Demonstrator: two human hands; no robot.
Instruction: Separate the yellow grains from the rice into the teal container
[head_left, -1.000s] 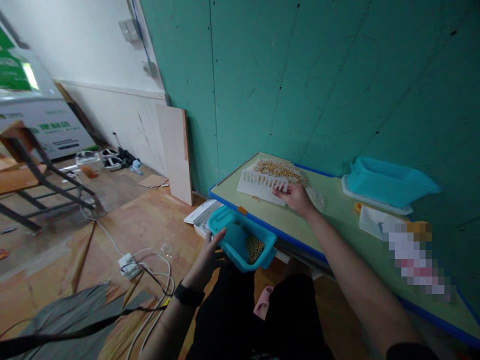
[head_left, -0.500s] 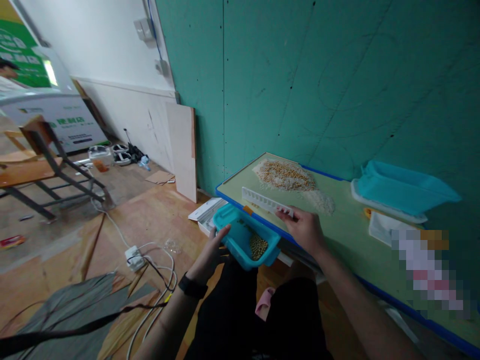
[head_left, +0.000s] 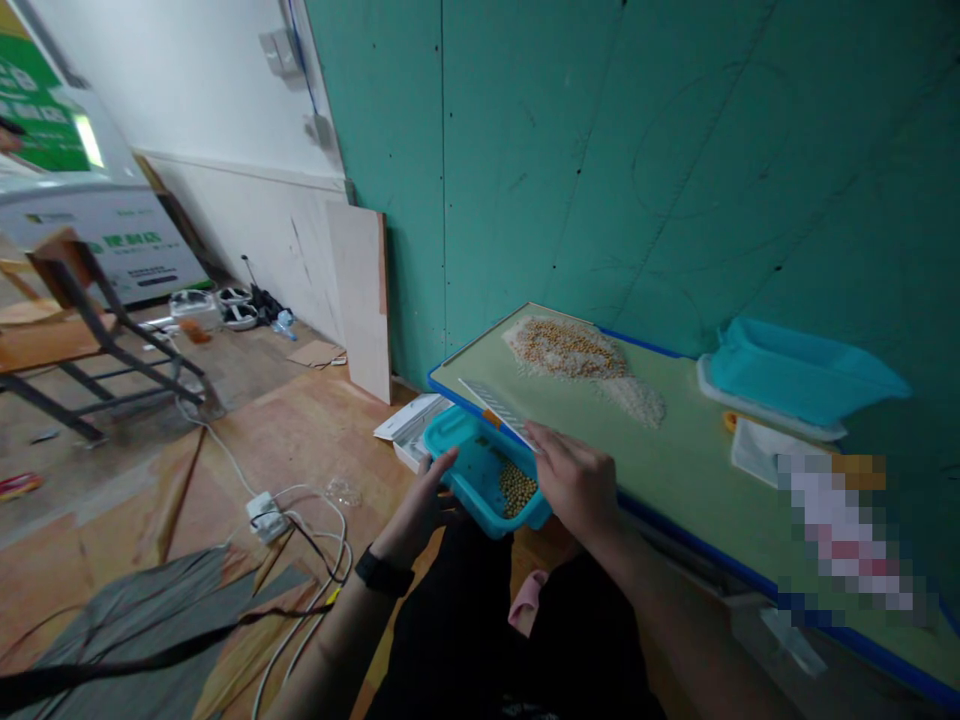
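Note:
My left hand (head_left: 420, 505) is closed on the near left side of a blue plastic container (head_left: 466, 492), thumb over its rim. Yellowish beans (head_left: 517, 488) lie in the container's right end. My right hand (head_left: 576, 482) grips one end of a white plastic strip with a row of slots (head_left: 495, 408). The strip lies along the table's front edge, just above the container, and my fingers hide its near end. Farther back on the green tabletop (head_left: 675, 480) spreads a pile of beans mixed with white grains (head_left: 566, 350).
A blue basin (head_left: 810, 370) on a white lid stands at the table's back right, near a white tray (head_left: 754, 450). An open white box (head_left: 409, 430) sits left of the container. Cables and a power strip (head_left: 266, 516) lie on the floor. A chair (head_left: 75, 320) stands far left.
My right hand has moved left and toward me, bringing the white strip to the table edge over the container. The strip now lies flatter. My left hand keeps the container in place.

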